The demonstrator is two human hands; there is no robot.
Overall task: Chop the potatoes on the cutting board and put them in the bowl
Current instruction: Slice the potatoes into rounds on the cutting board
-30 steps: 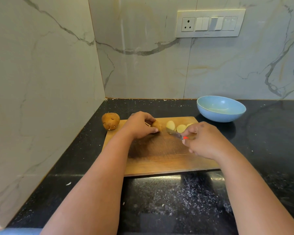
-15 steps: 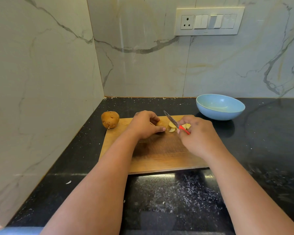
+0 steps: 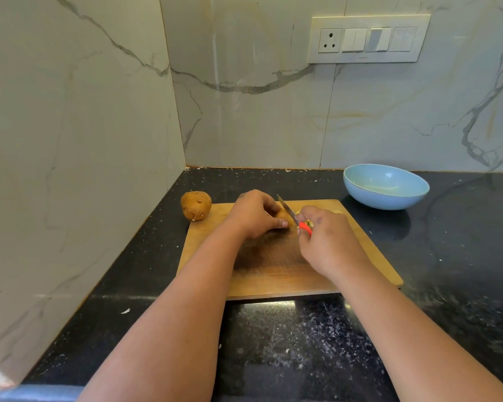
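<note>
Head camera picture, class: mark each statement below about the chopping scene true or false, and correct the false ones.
1. The right hand holds a knife with a red handle. True.
2. The blue bowl stands on the cutting board. False: it stands on the black counter, beyond the board's far right corner.
3. The left hand holds a potato piece on the board. True.
4. The whole potato lies in the bowl. False: it sits at the board's far left corner.
</note>
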